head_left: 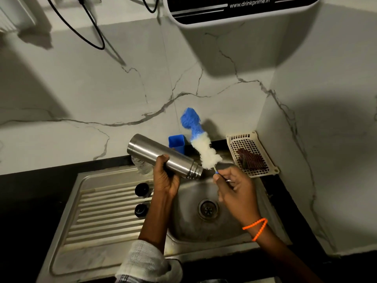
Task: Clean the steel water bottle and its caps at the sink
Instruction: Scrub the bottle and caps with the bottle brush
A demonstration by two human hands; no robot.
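Note:
My left hand [165, 176] grips the steel water bottle [149, 151] around its lower half, tilted above the sink with its open threaded mouth [195, 173] pointing right. My right hand [234, 190] pinches the thin handle of a bottle brush [201, 144] with blue and white bristles. The brush is outside the bottle, its bristles rising up and left from just beside the mouth. Two dark caps [141, 189] [141, 209] lie on the ribbed drainboard left of my left arm.
The steel sink bowl [187, 227] with its drain [208, 209] lies below my hands. A blue holder [177, 142] stands at the back wall. A cream perforated basket [263, 158] with a brown scrubber sits at the right corner. A water purifier [234, 11] hangs overhead.

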